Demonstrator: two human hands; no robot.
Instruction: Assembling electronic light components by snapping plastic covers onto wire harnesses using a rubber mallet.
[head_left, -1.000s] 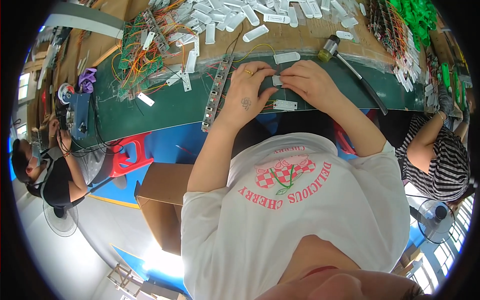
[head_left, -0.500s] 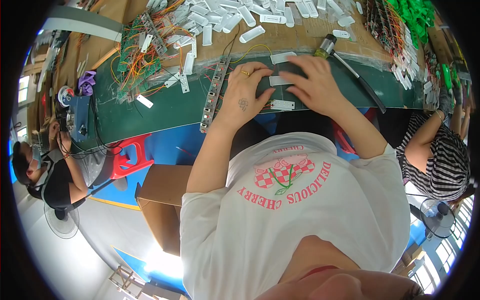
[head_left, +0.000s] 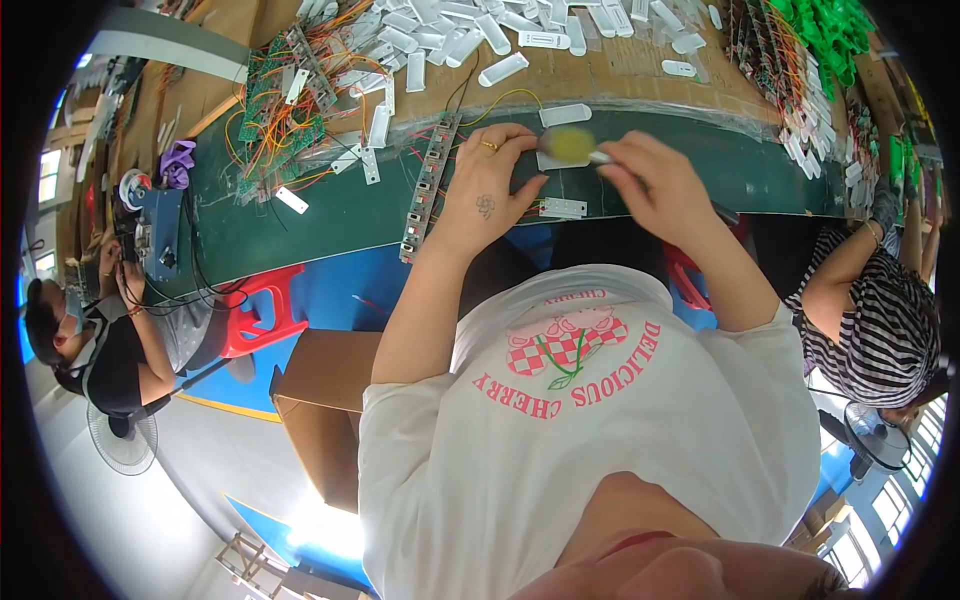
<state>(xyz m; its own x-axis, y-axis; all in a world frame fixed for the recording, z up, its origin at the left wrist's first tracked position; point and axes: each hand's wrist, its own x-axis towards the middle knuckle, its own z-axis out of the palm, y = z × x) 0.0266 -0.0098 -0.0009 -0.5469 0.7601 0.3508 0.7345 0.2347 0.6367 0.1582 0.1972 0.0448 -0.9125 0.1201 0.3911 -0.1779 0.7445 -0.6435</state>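
Note:
My right hand (head_left: 655, 185) is closed round the handle of a hammer (head_left: 571, 145). The yellowish hammer head is smeared by motion, above a white plastic casing piece (head_left: 563, 163) on the green work mat (head_left: 330, 215). My left hand (head_left: 490, 185), with a ring on one finger, rests to the left of that piece. Its thumb and forefinger are apart, with nothing visible between them; whether a fingertip touches the piece I cannot tell. Another white casing piece (head_left: 566, 115) lies just beyond. Nearer me is a white plate with holes (head_left: 563, 208), with thin wires beside it.
A long strip of circuit boards (head_left: 430, 190) lies left of my left hand. Wired boards (head_left: 285, 110) pile up at the far left, loose white casings (head_left: 465, 45) at the back. Green parts (head_left: 825, 35) lie far right. People sit at both sides; a red stool (head_left: 262, 310) stands left.
My right hand has left the white piece and taken up the hammer, which lay to the right. The hammer head has moved left over the piece. My left hand has stayed nearly still.

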